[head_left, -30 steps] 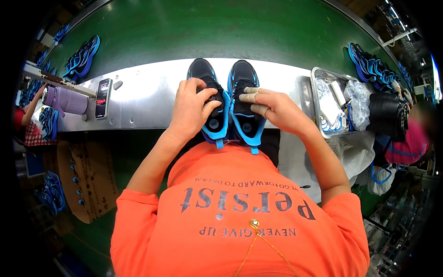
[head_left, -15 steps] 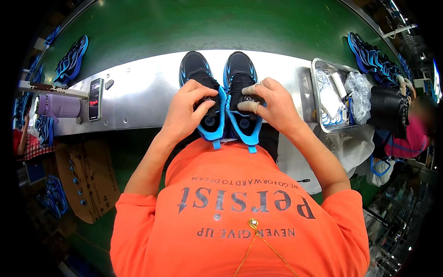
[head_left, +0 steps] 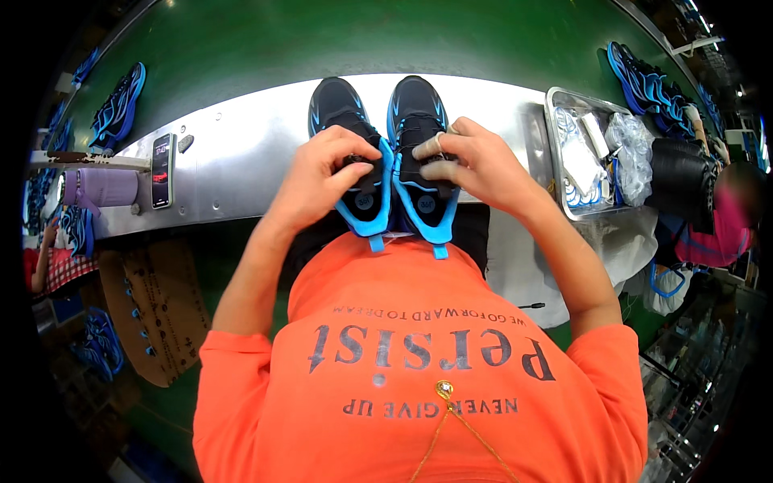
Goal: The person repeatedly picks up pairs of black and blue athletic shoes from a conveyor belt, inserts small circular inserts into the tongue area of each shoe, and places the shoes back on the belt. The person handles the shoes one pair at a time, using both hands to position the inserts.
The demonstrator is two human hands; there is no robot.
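Observation:
Two black sneakers with bright blue edging stand side by side, toes pointing away from me: the left sneaker (head_left: 336, 101) and the right sneaker (head_left: 415, 98). Both rest at the near edge of a silver metal worktop (head_left: 250, 137), their heels close to my orange shirt. My left hand (head_left: 316, 175) pinches the left sneaker's tongue at its opening, thumb and forefinger closed. At the other opening, my right hand (head_left: 488, 167), with pale covers on thumb and forefinger, is closed on the right sneaker's tongue. The fingers partly hide both tongues and the laces.
A metal tray (head_left: 551, 121) of plastic bags and small parts lies right of the sneakers. Left are a phone (head_left: 163, 171) and a purple cup (head_left: 109, 187). More sneakers (head_left: 118, 109) stand on the green surface (head_left: 370, 36) beyond. A co-worker's pink sleeve (head_left: 717, 233) shows at right.
My right hand's fingers have shifted slightly left on the right sneaker's tongue. Both hands and sneakers appear a little higher in the view, and both hands remain at the shoe openings.

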